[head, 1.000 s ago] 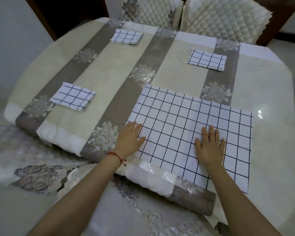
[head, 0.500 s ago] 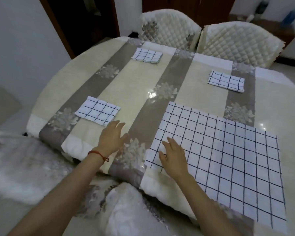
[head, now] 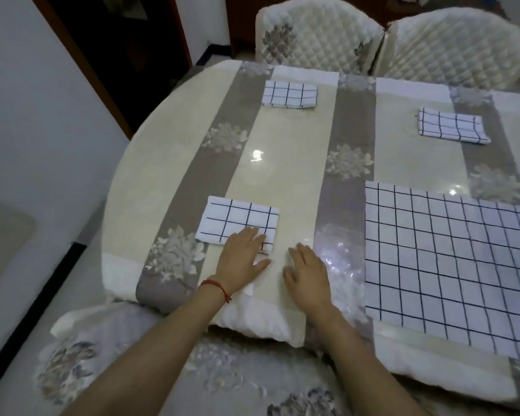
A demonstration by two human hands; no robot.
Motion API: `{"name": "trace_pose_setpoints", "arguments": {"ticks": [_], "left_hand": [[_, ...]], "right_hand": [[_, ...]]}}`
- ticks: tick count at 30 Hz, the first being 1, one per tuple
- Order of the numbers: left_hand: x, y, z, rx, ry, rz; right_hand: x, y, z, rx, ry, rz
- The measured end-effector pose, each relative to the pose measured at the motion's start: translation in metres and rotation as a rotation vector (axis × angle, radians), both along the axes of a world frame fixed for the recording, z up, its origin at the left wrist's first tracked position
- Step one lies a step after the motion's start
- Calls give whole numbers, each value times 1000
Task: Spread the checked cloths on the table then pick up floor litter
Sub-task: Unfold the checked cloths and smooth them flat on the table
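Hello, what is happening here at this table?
A person is laying checked cloths on the table. One cloth already lies spread flat at the right. The left hand touches the near folded cloth; the right hand rests beside it. Two more folded cloths wait farther away.

At the top of your frame stand two quilted cream chair backs (head: 318,34) (head: 460,46) pushed against the rounded bench with its beige-and-grey floral striped cover (head: 285,163). At upper left you have a plain white wall (head: 27,115) beside a dark wood-framed doorway (head: 123,49); pale floor (head: 18,265) lies lower left.
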State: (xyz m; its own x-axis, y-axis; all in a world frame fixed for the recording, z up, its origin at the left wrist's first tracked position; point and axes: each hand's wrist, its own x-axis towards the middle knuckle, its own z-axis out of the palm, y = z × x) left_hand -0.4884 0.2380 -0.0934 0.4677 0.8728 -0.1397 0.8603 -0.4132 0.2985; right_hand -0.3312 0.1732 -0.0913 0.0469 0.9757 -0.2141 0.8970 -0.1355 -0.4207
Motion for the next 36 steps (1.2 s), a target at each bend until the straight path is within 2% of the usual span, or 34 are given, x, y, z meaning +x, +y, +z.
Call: {"name": "trace_pose_setpoints", "arguments": {"ticks": [3, 5, 9, 10, 12, 15, 19, 21, 24, 26, 29, 36], "left_hand": [[6, 6, -14, -27, 19, 28], [7, 8, -21, -12, -31, 32], [2, 15, -18, 160, -93, -34], [2, 17, -16, 190, -142, -36], [1, 19, -11, 125, -245, -16], [2, 16, 2, 5, -420, 154], [4, 7, 29, -172, -676, 332], [5, 2, 41, -272, -810, 412], [5, -5, 55, -352, -987, 518], [4, -8, 60, -399, -1066, 563], [6, -11, 64, -453, -1064, 549], [6, -12, 74, -403, -1093, 577]], "right_hand": [[-5, -2, -6, -72, -100, -18], [-7, -5, -9, -85, -142, -27], [-8, -5, -13, -76, -151, -24], [-10, -4, -12, -58, -104, -31], [-15, -2, -6, -45, 29, -88], [-26, 1, 3, 20, 218, -216], [-40, 10, 25, -26, 625, -450], [-43, 15, 37, 46, 776, -535], [-45, 15, 54, 72, 1024, -588], [-46, 13, 64, 79, 1103, -572], [-45, 11, 66, 133, 1029, -491], [-28, 7, 64, 227, 950, -520]]}}
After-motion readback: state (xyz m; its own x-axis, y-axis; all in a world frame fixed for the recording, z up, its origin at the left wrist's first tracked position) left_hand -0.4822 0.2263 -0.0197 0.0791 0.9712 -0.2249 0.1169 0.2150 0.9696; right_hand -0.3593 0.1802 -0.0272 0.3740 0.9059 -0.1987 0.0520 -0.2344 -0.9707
